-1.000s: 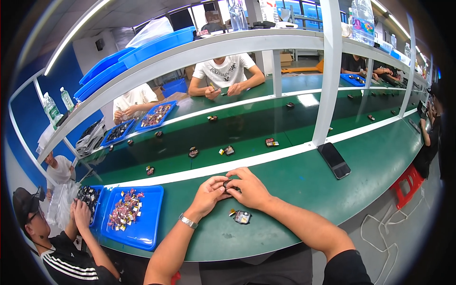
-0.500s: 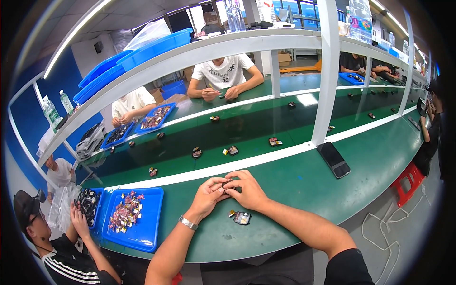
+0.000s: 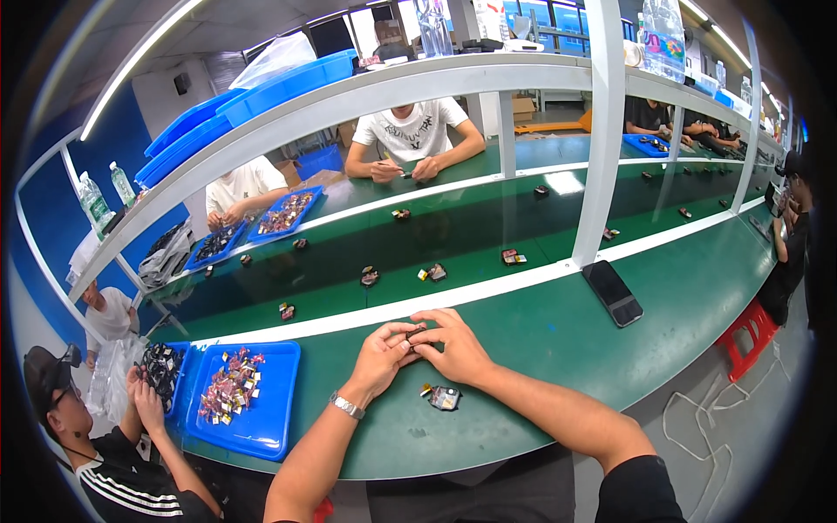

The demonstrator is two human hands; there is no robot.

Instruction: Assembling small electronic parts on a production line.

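Both my hands meet over the green bench, close to the white rail. My left hand [image 3: 380, 356] and my right hand [image 3: 449, 347] are closed on a small dark part [image 3: 415, 335], pinched between fingertips and thumbs. Its exact kind is mostly hidden by the fingers. Just below my hands, on the bench, lies a small assembly [image 3: 443, 397] with a dark and silvery body and a yellow-white piece at its left end. A metal watch sits on my left wrist.
A blue tray [image 3: 290, 383] of small reddish parts with white labels stands left, beside a co-worker [image 3: 113, 453]. A black phone [image 3: 613, 295] lies right, near a white post [image 3: 597, 157]. Beyond the rail, a conveyor belt [image 3: 340, 301] carries several small assemblies. More people sit across it.
The small assemblies on the belt have shifted slightly to the right. My hands stay in nearly the same place, still holding the dark part.
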